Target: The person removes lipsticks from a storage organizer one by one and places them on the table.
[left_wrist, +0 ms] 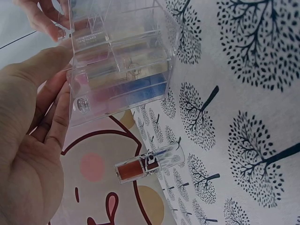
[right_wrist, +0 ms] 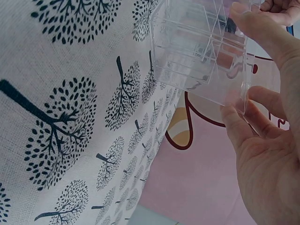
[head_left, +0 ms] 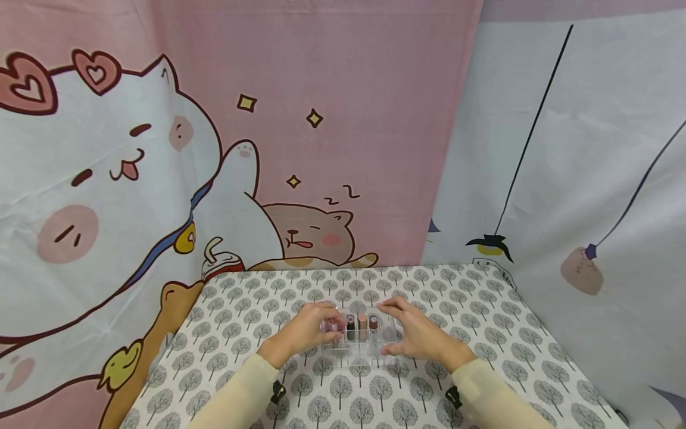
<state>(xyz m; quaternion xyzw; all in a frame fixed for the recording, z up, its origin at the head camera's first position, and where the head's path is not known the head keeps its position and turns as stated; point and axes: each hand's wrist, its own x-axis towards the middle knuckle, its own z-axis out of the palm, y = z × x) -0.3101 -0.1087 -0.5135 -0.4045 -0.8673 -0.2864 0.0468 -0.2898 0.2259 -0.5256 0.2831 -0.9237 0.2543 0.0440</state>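
A clear plastic lipstick organizer point(head_left: 351, 357) with divided compartments is between my two hands. My left hand point(head_left: 308, 328) grips its left end, with thumb and fingers on the upper edges. At the right end, my right hand point(head_left: 420, 333) holds the box, the thumb near and the fingertips at the far corner. Several lip tubes show in the head view, among them a dark one point(head_left: 351, 328), a peach one point(head_left: 362, 328) and a reddish-brown one point(head_left: 373, 323). A clear-capped lip tube point(left_wrist: 150, 162) appears beyond the box, apart from it, in the left wrist view.
Beneath everything lies a white cloth point(head_left: 343, 387) printed with grey trees, covering the table. A pink cartoon curtain point(head_left: 343, 119) hangs behind the table's far edge, and a pale curtain point(head_left: 589, 149) hangs at the right.
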